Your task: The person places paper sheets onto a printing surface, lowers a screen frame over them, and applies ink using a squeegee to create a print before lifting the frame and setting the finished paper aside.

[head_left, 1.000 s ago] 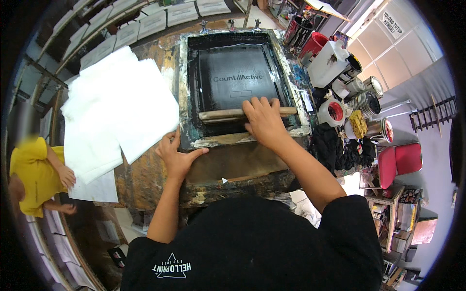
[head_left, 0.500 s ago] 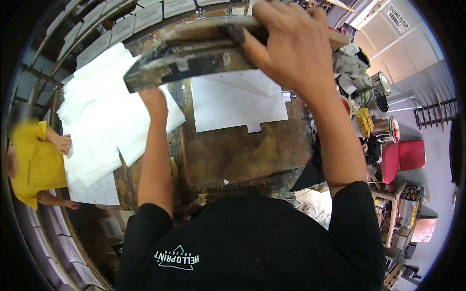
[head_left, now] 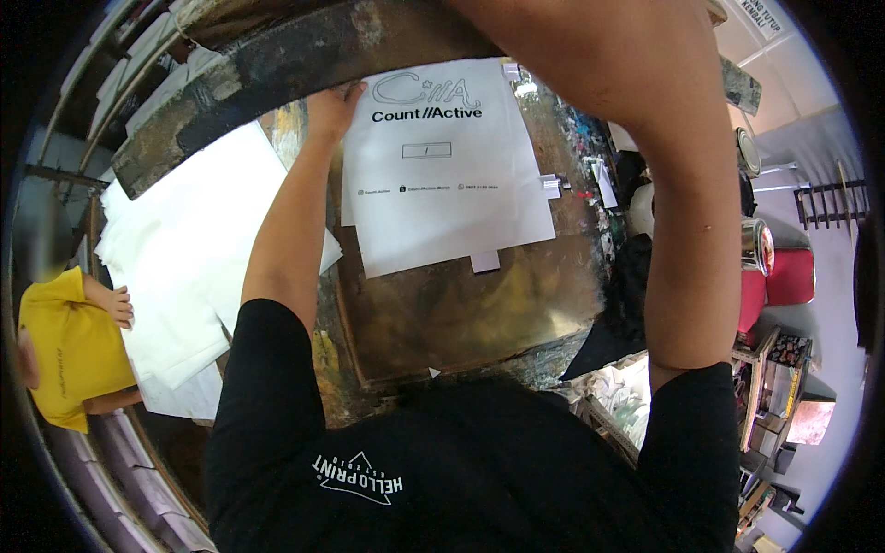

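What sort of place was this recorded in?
Probably a screen-printing workshop, judging by the raised, dark, ink-stained frame, the flat white sheet printed in black, and the paint-spattered brown worktable.

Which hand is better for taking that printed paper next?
Left, probably: the left hand is close beside the printed paper; the right forearm runs off the picture's top, so the right hand is out of view.

Printed sheet [head_left: 452, 217]: white; black outlined emblem, bold black lettering, thin-lined rectangle, row of small dark icons. Stack [head_left: 189, 263]: plain white. Frame [head_left: 286, 78]: dark brown, blotched grey and black. Tabletop [head_left: 470, 318]: mottled brown, colour-speckled right edge. Near shirt [head_left: 498, 470]: black, white emblem. Far shirt [head_left: 78, 332]: yellow. Chair [head_left: 791, 276]: red.
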Action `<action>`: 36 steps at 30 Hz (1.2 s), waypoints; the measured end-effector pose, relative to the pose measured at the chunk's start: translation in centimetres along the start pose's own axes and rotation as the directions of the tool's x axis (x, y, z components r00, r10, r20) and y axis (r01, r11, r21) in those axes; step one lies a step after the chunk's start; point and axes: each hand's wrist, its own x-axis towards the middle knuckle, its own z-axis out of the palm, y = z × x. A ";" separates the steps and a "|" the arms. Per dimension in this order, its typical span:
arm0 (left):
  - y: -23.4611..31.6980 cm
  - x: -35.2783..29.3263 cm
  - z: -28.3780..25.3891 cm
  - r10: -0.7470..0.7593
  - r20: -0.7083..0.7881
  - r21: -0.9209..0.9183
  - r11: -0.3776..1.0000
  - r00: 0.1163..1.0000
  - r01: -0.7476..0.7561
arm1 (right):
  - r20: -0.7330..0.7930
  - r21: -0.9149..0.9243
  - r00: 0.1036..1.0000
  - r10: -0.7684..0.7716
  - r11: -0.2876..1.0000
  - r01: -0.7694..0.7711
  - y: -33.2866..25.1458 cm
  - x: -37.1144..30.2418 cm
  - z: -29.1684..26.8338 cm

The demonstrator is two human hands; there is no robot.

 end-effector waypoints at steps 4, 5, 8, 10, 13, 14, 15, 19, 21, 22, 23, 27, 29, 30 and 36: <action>2.4 -1.2 -4.2 -0.229 0.038 -0.178 0.956 0.973 0.232 | -0.123 0.028 0.977 -0.176 0.983 0.181 0.1 -0.1 -0.9; 3.3 -1.7 -6.0 -0.278 0.032 -0.223 0.934 0.960 0.278 | -0.076 0.077 0.980 -0.185 0.979 0.191 0.4 0.3 -1.3; 6.2 -6.4 -13.5 -0.356 -0.044 -0.154 0.926 0.933 0.346 | 0.339 0.030 0.928 0.153 0.984 -0.174 -1.4 2.9 -2.8; 8.1 -12.2 -18.4 -0.439 -0.188 -0.164 0.896 0.878 0.413 | 0.346 -0.012 0.921 0.177 0.983 -0.184 -2.0 2.7 -2.9; 9.4 -21.8 -24.2 -0.653 -0.371 -0.203 0.751 0.660 0.628 | 0.040 0.047 0.993 -0.109 0.993 0.107 -1.0 -0.5 -1.6; 9.1 -24.7 -25.8 -0.631 -0.448 -0.173 0.757 0.634 0.630 | 0.074 0.084 0.993 -0.093 0.993 0.087 -0.8 -1.0 -1.6; 8.6 -27.5 -27.2 -0.629 -0.500 -0.166 0.744 0.595 0.648 | 0.090 0.089 0.992 -0.087 0.993 0.079 -0.2 -1.6 -1.1; 5.7 -35.1 -33.8 -0.682 -0.567 -0.037 0.581 0.462 0.813 | 0.061 0.030 0.990 -0.127 0.992 0.125 2.0 -2.3 1.2; 4.7 -36.0 -37.1 -0.777 -0.544 0.011 0.370 0.316 0.929 | -0.013 0.000 0.977 -0.213 0.977 0.213 2.7 -2.5 1.7; 4.8 -35.5 -37.7 -0.613 -0.685 0.333 0.216 0.393 0.918 | -0.043 -0.030 0.969 -0.244 0.970 0.243 2.8 -2.6 1.8; 5.3 -34.7 -38.0 -0.529 -0.761 0.502 -0.114 0.375 0.858 | -0.039 -0.037 0.968 -0.247 0.969 0.246 3.0 -2.6 1.8; 9.9 -27.5 -31.0 -0.542 -0.257 0.135 0.800 0.800 0.585 | 0.016 -0.084 0.974 -0.228 0.970 0.228 3.1 -2.8 1.5; 13.3 -24.4 -25.5 -0.349 0.186 0.307 0.909 0.919 0.283 | 0.086 -0.092 0.980 -0.180 0.978 0.188 3.0 -2.8 1.3; 14.9 -23.4 -23.3 -0.424 0.287 0.372 0.875 0.859 0.309 | 0.073 -0.067 0.979 -0.193 0.978 0.198 2.9 -2.8 1.2; 21.2 -20.1 -19.2 -0.221 0.506 0.181 0.972 0.834 0.147 | -0.070 -0.029 0.959 -0.274 0.962 0.273 1.9 -3.0 0.9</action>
